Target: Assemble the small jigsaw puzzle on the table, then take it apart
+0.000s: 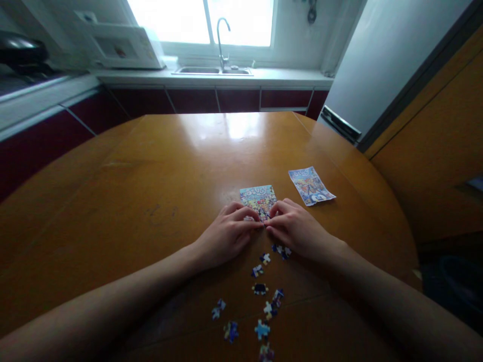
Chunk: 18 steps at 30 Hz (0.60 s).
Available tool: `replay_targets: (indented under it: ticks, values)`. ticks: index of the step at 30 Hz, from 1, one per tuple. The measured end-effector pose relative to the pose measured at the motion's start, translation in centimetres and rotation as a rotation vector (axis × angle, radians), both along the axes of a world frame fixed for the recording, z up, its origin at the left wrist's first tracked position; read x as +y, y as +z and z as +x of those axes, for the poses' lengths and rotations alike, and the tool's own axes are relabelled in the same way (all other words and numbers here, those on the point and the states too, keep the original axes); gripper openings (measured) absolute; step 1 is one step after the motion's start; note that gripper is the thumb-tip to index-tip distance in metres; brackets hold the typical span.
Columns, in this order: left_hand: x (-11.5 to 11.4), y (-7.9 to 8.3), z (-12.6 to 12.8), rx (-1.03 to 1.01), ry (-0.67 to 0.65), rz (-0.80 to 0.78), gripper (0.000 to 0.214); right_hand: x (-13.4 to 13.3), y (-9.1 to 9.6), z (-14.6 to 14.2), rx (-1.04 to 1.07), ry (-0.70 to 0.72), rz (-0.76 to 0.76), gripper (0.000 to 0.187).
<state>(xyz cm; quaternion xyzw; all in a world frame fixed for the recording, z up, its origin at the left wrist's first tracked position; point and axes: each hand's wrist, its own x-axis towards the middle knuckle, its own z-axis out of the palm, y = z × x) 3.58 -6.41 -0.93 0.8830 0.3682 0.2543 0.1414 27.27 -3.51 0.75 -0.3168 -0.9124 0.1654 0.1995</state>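
A small, partly assembled jigsaw puzzle (258,197) lies on the round wooden table (158,171). My left hand (226,235) and my right hand (296,227) rest at its near edge, fingertips meeting. Both hands have curled fingers pinching at a puzzle piece between them; the piece itself is mostly hidden. Several loose puzzle pieces (260,289) are scattered on the table between my forearms, close to me. A printed reference picture (311,185) lies flat just right of the puzzle.
A kitchen counter with a sink and tap (221,50) runs under a bright window beyond the table. A white microwave (124,48) sits at the counter's left. A grey refrigerator (377,65) and wooden cabinet (437,141) stand on the right.
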Motion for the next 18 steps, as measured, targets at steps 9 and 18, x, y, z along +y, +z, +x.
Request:
replay_targets:
  ticks: [9,18]
  values:
    - [-0.14,-0.07,-0.14,-0.009,0.058,-0.016,0.038,0.23,0.52,0.54,0.001,0.024,-0.038,0.016]
    - [-0.16,-0.09,-0.12,0.002,0.082,-0.021,0.032,0.61,-0.36,0.64,-0.002,-0.026,-0.018,0.038]
